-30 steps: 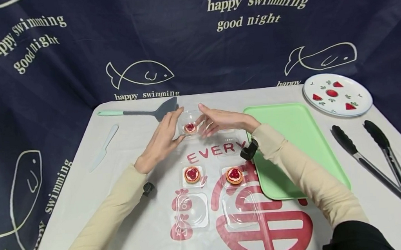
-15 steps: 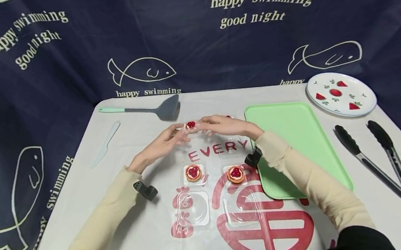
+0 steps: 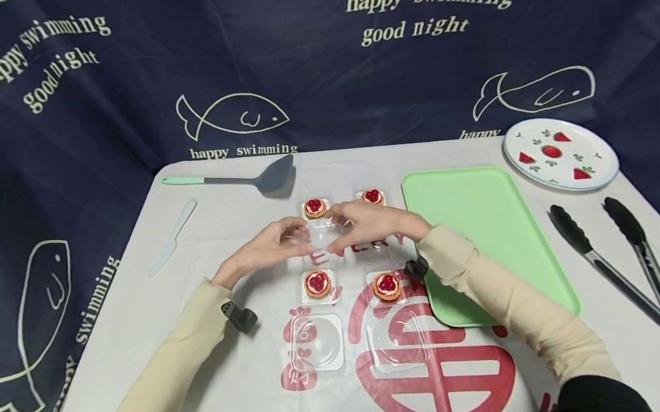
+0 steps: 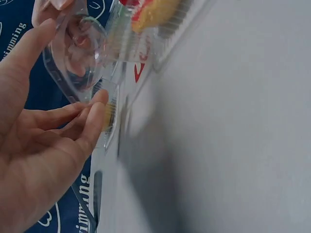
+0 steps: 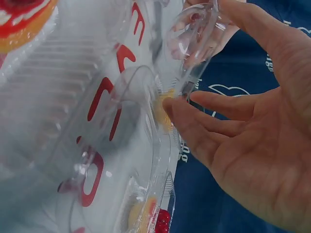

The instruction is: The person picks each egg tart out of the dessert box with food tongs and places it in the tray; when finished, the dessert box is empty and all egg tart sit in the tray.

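My left hand (image 3: 274, 241) and right hand (image 3: 369, 222) hold opposite sides of a clear plastic lid (image 3: 323, 235), which stands raised. The left wrist view shows the lid (image 4: 80, 53) between the left thumb and fingers. In the right wrist view the right thumb and fingers pinch the lid's edge (image 5: 206, 53). Just beyond the hands, the lid's box holds a small fruit tart (image 3: 315, 208) with red topping. A second tart (image 3: 372, 197) sits in a box behind the right hand. Two more boxes nearer me hold tarts (image 3: 317, 284), their lids (image 3: 317, 343) folded back flat.
A light green tray (image 3: 472, 240) lies under the right forearm. Black-tipped tongs (image 3: 626, 273) and patterned plates (image 3: 561, 152) are at the right. A spatula (image 3: 235, 180) and a pale blue knife (image 3: 174, 237) lie at the back left.
Both hands came back from around the far tart toward me and took hold of its box's lid, which has been lifted. The tart behind the right hand now shows fully.
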`<state>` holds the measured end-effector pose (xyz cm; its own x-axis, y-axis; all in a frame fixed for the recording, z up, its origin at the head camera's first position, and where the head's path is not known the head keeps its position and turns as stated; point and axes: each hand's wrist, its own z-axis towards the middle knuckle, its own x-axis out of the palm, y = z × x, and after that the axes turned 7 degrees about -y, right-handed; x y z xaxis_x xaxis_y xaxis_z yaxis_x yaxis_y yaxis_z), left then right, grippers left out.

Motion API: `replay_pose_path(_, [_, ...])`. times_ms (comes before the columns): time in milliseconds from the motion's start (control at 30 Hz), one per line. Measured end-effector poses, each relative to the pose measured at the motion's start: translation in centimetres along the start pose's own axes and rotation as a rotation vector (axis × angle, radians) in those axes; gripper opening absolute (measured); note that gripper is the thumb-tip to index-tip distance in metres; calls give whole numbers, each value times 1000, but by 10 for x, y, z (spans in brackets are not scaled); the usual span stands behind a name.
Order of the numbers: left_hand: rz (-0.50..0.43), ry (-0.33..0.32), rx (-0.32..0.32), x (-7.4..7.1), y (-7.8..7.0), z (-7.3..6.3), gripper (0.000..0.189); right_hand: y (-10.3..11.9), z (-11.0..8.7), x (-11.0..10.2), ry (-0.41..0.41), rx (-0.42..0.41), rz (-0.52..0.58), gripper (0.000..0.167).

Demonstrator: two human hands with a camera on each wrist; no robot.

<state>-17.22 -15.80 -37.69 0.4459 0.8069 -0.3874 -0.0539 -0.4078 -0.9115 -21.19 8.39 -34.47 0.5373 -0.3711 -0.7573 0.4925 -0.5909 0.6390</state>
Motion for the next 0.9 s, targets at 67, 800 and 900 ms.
replay_pose_path(67, [3,12,0,0,2,1,59,1,1,1,-1,2,-28,73])
replay_pose_path(800, [137,-52,57,5,3,9,70,11,11,8,-20,22,-188,63])
replay_pose_path(900, [151,-41,41,4,1,8,75,12,11,7,-20,24,-207,62])
